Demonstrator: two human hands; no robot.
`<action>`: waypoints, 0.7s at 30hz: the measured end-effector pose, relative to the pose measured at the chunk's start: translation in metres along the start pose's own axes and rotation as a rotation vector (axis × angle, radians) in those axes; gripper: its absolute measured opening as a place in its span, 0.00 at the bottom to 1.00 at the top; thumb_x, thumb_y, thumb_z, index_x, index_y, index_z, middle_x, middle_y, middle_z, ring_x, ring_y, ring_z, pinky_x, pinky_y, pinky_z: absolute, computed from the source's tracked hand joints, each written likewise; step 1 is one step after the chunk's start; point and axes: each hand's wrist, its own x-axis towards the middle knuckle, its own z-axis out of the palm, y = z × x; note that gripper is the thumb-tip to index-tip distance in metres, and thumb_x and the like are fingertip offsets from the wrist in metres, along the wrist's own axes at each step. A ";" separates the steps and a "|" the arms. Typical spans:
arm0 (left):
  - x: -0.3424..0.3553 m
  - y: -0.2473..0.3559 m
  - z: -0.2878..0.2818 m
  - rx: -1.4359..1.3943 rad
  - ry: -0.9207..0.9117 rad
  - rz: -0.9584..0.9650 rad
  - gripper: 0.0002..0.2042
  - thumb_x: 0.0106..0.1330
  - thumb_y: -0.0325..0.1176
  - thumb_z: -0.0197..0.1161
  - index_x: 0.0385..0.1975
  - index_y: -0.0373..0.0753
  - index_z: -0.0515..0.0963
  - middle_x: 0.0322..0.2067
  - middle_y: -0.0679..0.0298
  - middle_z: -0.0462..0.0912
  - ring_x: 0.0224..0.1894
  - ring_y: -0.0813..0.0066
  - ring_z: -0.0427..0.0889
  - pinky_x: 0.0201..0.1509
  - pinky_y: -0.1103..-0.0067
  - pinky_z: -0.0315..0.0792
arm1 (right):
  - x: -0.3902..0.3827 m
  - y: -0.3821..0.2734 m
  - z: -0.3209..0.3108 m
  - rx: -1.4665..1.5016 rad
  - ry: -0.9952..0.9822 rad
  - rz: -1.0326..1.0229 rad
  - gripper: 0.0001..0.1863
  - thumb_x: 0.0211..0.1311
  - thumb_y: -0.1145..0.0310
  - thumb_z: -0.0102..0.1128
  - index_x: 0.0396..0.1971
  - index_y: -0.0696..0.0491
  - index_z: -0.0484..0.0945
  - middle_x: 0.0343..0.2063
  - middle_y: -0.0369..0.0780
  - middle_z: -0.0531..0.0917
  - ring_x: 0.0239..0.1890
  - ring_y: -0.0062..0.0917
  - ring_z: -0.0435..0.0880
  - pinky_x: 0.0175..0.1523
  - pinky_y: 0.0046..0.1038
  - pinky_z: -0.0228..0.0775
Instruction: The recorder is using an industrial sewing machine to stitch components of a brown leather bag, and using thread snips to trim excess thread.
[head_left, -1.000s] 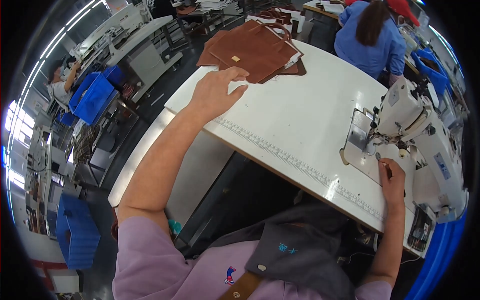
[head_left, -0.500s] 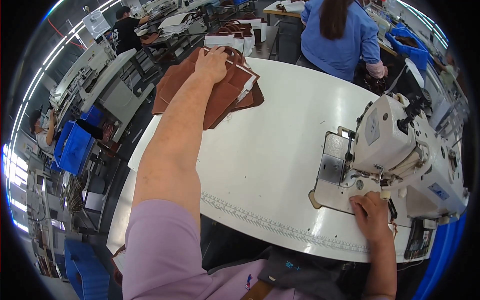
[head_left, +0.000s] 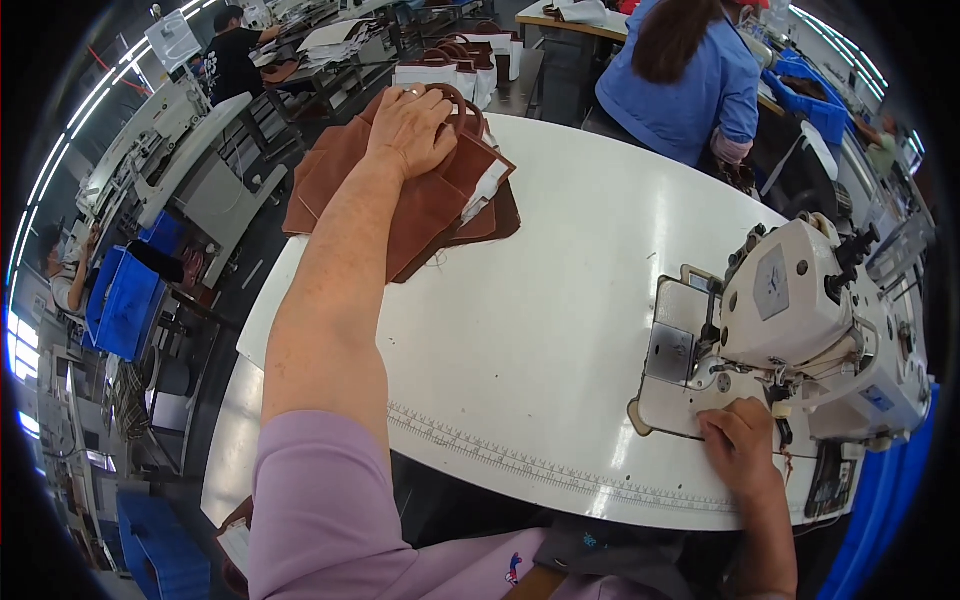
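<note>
My left hand (head_left: 412, 135) reaches out to the far left of the white table. Its fingers curl over the top edge of a brown leather bag panel (head_left: 415, 215), with the thumb on the near side. That panel lies on a fanned pile of similar brown pieces; a looped handle (head_left: 470, 108) and a white strip (head_left: 485, 190) show at its right. My right hand (head_left: 740, 440) rests closed at the front of the sewing machine (head_left: 785, 300), beside its bed plate. Whatever its fingers may hold is hidden.
A printed ruler (head_left: 520, 460) runs along the near edge of the white table (head_left: 560, 300). Beyond the table sits a person in a blue jacket (head_left: 670, 90). Brown-and-white bags (head_left: 460, 70) stand behind the pile. Blue bins (head_left: 125, 305) are at the left.
The view has shifted slightly. My left hand's fingers have bent more over the leather panel's edge, and the thumb sits lower. My right hand stays by the machine.
</note>
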 end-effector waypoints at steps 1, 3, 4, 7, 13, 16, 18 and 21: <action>-0.001 -0.001 -0.003 -0.011 0.024 0.041 0.15 0.66 0.48 0.57 0.34 0.42 0.78 0.40 0.64 0.82 0.49 0.61 0.80 0.57 0.62 0.68 | 0.006 -0.008 0.000 -0.005 -0.002 0.002 0.09 0.51 0.80 0.71 0.32 0.52 0.84 0.21 0.36 0.75 0.25 0.31 0.74 0.33 0.33 0.64; 0.002 -0.001 -0.009 -0.035 -0.066 0.002 0.21 0.67 0.56 0.56 0.36 0.41 0.80 0.38 0.63 0.84 0.46 0.60 0.82 0.53 0.64 0.71 | 0.030 -0.037 0.003 0.212 -0.012 -0.008 0.10 0.50 0.80 0.72 0.32 0.51 0.84 0.21 0.35 0.77 0.25 0.31 0.76 0.34 0.33 0.65; -0.001 -0.003 -0.012 -0.044 -0.167 -0.040 0.28 0.68 0.64 0.55 0.38 0.41 0.82 0.36 0.61 0.86 0.43 0.59 0.84 0.50 0.67 0.74 | 0.046 -0.048 0.005 0.244 -0.103 -0.045 0.12 0.51 0.76 0.73 0.37 0.50 0.85 0.29 0.36 0.82 0.33 0.33 0.82 0.38 0.34 0.69; -0.007 -0.010 -0.012 -0.176 -0.162 -0.145 0.35 0.64 0.73 0.54 0.35 0.39 0.82 0.33 0.58 0.87 0.37 0.57 0.86 0.42 0.67 0.77 | 0.107 -0.079 0.035 0.268 -0.101 -0.218 0.15 0.55 0.75 0.70 0.44 0.53 0.82 0.41 0.42 0.82 0.42 0.38 0.81 0.45 0.37 0.72; -0.011 -0.009 -0.006 -0.571 0.017 -0.371 0.37 0.58 0.73 0.62 0.17 0.36 0.78 0.23 0.58 0.83 0.31 0.61 0.84 0.37 0.67 0.76 | 0.240 -0.077 0.161 0.139 0.168 -0.223 0.20 0.61 0.76 0.61 0.55 0.58 0.76 0.60 0.48 0.75 0.65 0.43 0.72 0.70 0.42 0.63; -0.018 -0.006 -0.006 -0.755 0.122 -0.452 0.33 0.57 0.63 0.72 0.14 0.36 0.73 0.18 0.61 0.77 0.23 0.67 0.76 0.30 0.71 0.71 | 0.296 -0.065 0.190 -0.016 0.237 -0.167 0.22 0.63 0.73 0.58 0.58 0.57 0.76 0.65 0.45 0.72 0.72 0.41 0.65 0.76 0.47 0.53; -0.027 0.002 -0.002 -0.811 0.239 -0.453 0.31 0.56 0.58 0.75 0.14 0.36 0.71 0.17 0.62 0.75 0.21 0.69 0.72 0.28 0.73 0.69 | 0.312 -0.068 0.199 -0.095 0.270 -0.158 0.22 0.64 0.71 0.57 0.59 0.55 0.76 0.68 0.44 0.71 0.76 0.40 0.60 0.78 0.51 0.47; -0.034 0.018 0.001 -0.872 0.422 -0.402 0.27 0.55 0.48 0.80 0.14 0.37 0.68 0.16 0.63 0.71 0.18 0.73 0.68 0.24 0.75 0.65 | 0.321 -0.075 0.196 -0.094 0.306 -0.298 0.26 0.67 0.63 0.56 0.64 0.53 0.75 0.72 0.41 0.68 0.80 0.36 0.53 0.80 0.58 0.34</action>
